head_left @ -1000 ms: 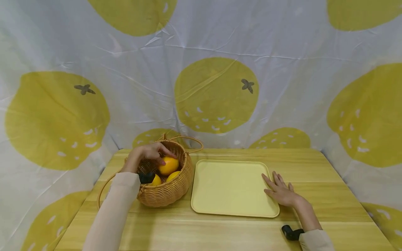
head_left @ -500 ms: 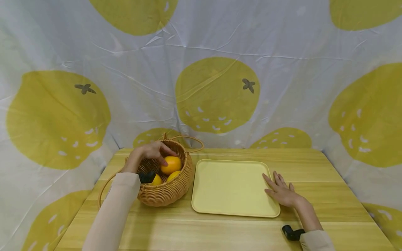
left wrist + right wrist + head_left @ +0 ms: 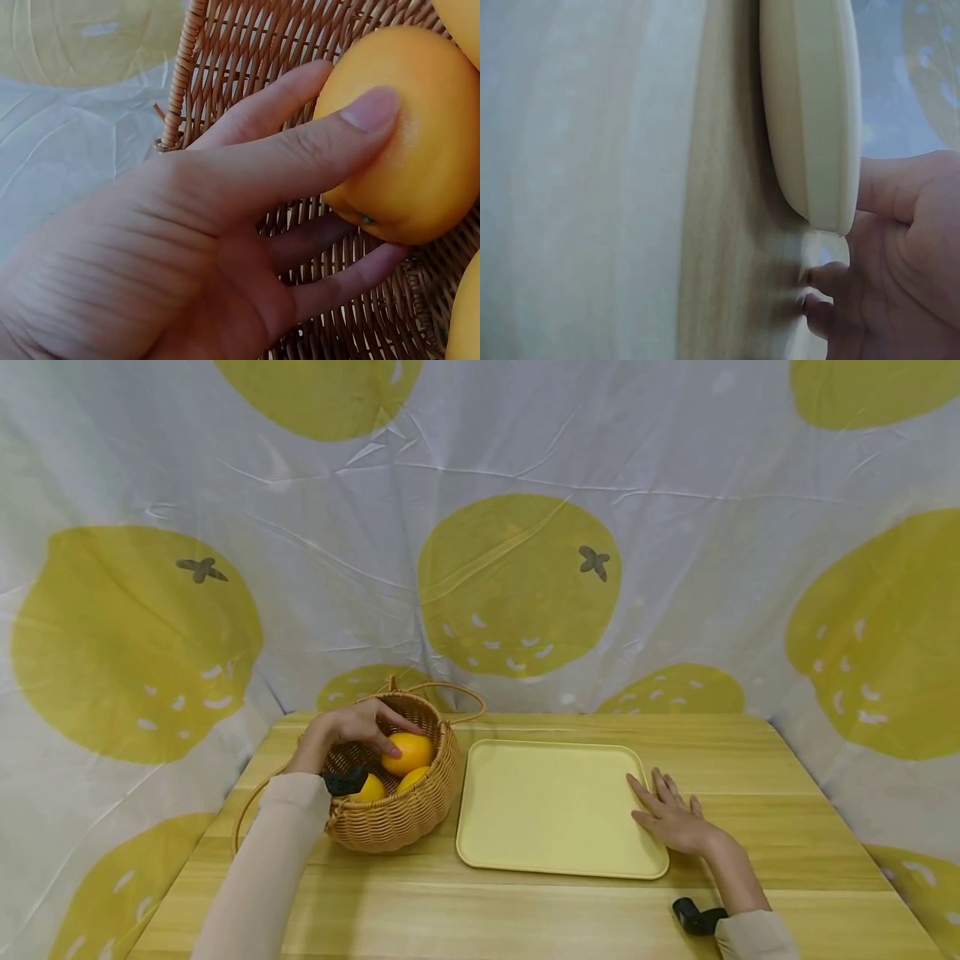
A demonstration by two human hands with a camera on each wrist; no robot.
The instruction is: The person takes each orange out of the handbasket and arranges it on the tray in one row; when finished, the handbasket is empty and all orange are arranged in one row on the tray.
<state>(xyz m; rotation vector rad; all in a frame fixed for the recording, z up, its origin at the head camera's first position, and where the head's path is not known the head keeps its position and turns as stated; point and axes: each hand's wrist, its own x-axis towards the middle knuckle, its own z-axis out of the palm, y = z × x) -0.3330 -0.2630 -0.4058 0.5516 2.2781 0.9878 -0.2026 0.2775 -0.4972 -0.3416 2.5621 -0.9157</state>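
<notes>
In the head view a wicker basket (image 3: 397, 827) stands left of the tray and holds several oranges. My left hand (image 3: 356, 727) reaches over its rim and grips one orange (image 3: 407, 753) there. The left wrist view shows the thumb pressed on top of this orange (image 3: 420, 135) and the fingers curled around its side and underside. A pale yellow rectangular tray (image 3: 555, 810) lies flat on the table. My right hand (image 3: 675, 822) rests at its right edge with spread fingers, the thumb over the rim. From the right wrist, fingertips show down by the table surface beside the tray (image 3: 829, 112).
Two more oranges are partly visible, one at the basket's front (image 3: 414, 778) and one by the black wrist mount (image 3: 347, 782). Looped handles stick out from the basket on both sides. A fruit-printed cloth (image 3: 675, 593) hangs behind the wooden table (image 3: 487, 918).
Inside the basket the gripped orange has shifted slightly to the right with my left hand's fingers. The right hand and the tray look the same.
</notes>
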